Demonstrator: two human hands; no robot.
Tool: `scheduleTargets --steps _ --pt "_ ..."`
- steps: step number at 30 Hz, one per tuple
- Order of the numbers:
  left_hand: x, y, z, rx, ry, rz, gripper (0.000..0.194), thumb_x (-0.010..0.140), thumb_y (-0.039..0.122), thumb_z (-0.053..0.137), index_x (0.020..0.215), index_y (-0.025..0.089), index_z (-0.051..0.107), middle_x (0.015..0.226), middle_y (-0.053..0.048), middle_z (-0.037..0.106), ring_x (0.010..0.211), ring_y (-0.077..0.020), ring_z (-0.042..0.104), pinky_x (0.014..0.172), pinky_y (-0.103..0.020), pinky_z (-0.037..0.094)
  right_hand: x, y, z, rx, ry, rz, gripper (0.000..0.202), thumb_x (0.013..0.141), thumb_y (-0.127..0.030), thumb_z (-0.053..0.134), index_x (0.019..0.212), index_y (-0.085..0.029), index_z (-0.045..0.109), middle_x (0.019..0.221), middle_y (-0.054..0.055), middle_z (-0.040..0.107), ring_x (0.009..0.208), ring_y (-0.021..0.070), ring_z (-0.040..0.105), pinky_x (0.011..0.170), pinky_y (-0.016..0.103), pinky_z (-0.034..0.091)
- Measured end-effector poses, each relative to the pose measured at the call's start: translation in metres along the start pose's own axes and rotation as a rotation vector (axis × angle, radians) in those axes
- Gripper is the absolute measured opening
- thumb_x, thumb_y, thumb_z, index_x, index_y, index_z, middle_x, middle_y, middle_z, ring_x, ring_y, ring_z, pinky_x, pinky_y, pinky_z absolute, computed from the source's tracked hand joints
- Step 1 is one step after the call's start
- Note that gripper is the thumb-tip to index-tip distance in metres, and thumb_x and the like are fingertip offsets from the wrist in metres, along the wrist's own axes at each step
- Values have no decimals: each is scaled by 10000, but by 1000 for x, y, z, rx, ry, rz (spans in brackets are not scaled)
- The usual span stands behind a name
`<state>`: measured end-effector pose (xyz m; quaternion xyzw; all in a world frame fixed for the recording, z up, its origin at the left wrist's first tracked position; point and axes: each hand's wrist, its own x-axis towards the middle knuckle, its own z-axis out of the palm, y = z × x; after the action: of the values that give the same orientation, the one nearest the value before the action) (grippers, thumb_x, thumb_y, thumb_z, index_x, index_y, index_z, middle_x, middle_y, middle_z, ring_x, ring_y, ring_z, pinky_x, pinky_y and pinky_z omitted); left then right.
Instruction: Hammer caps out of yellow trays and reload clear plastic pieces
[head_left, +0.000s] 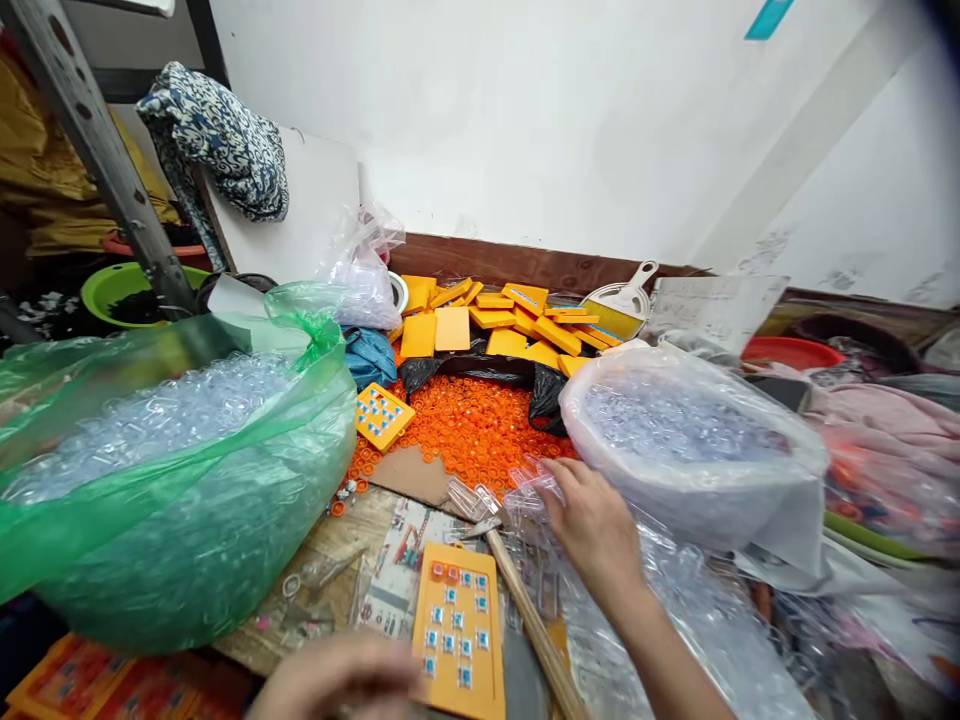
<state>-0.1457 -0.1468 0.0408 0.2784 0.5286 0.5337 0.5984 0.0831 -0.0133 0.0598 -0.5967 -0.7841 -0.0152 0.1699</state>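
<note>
My right hand (596, 535) reaches over the bench with its fingers curled around some clear plastic pieces (532, 480). More clear pieces lie beneath and beside it. Blurred by motion, my left hand (341, 680) is at the bottom edge, next to the lower left side of a yellow board (457, 640); its fingers are smeared. That board carries several small blue-and-clear squares, and two orange rings sit at its top left. Between the board and my right forearm lies a hammer (529, 605) with a wooden handle, its metal head pointing away from me.
A green bag (202, 540) of clear pieces stands left, a white-lined basin (694, 500) of them right. Orange rings (480, 430) pile up ahead, with another filled yellow board (382, 415) at their edge. Yellow blocks (510, 320) and a dustpan (626, 298) are by the wall.
</note>
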Motion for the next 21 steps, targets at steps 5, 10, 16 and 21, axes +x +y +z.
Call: scheduleTargets --steps 5,10,16,21 --pt "75 5 23 711 -71 500 171 785 190 610 890 219 742 970 -103 709 969 -260 617 926 -360 445 -80 -20 19 121 -72 -108 180 877 -254 504 972 -257 656 868 65 673 789 240 653 643 334 504" --pt "141 -9 33 839 -164 518 262 697 78 615 891 200 742 902 -72 683 893 -238 608 889 -355 442 -136 -9 53 242 -99 24 374 805 -224 517 1161 -271 620 943 120 692 797 304 652 645 407 526" --pt "144 -22 35 916 -240 545 190 711 109 639 841 194 749 861 -66 697 818 -216 636 799 -313 482 -123 0 56 470 -121 241 416 795 -261 468 1173 -250 642 955 126 672 847 333 637 715 477 484" --pt "141 -12 9 957 0 610 230 810 143 544 973 168 704 1013 -114 679 967 -254 620 895 -363 466 -109 15 38 776 -162 445 459 692 -375 625 1128 -232 647 885 46 622 613 187 568 620 365 477"
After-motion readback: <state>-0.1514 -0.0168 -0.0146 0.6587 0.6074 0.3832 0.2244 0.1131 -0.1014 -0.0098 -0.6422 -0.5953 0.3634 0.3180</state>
